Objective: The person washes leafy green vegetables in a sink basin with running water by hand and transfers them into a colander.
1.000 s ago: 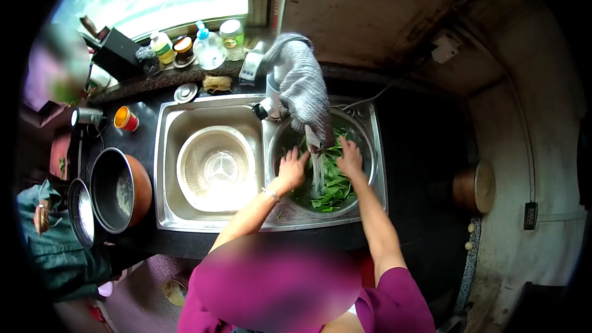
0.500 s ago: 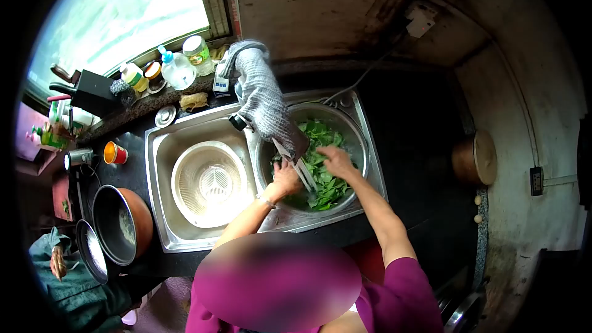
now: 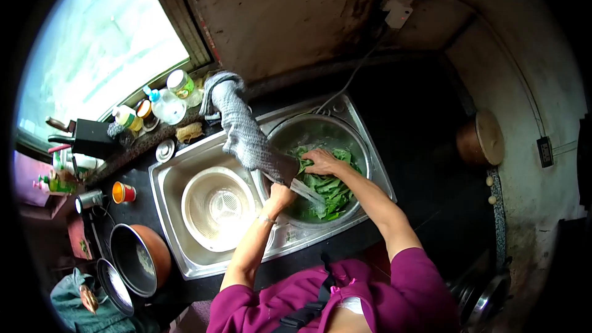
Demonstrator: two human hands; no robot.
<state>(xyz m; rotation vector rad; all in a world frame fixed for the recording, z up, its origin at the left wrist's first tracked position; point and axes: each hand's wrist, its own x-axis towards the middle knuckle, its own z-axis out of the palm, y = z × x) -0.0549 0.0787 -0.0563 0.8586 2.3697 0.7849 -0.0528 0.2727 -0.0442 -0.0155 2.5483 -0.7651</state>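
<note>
A large metal basin sits in the right-hand sink bowl, holding leafy greens in water. My right hand is down in the basin with its fingers curled around some of the leaves. A tap wrapped in grey knitted cloth reaches over the basin, and water streams from its end onto the greens. Close by the tap's end, at the basin's left side, is my left hand. Its fingers are mostly hidden, so what they touch does not show.
A pale colander stands in the left sink bowl. Left of the sink are an orange-sided pot, a lid and an orange cup. Bottles and a knife block line the window side. Another person's hand shows at lower left.
My left hand has drawn back from the leaves toward the tap's end. My right hand has moved left and its fingers have closed into the greens. The camera view has shifted.
</note>
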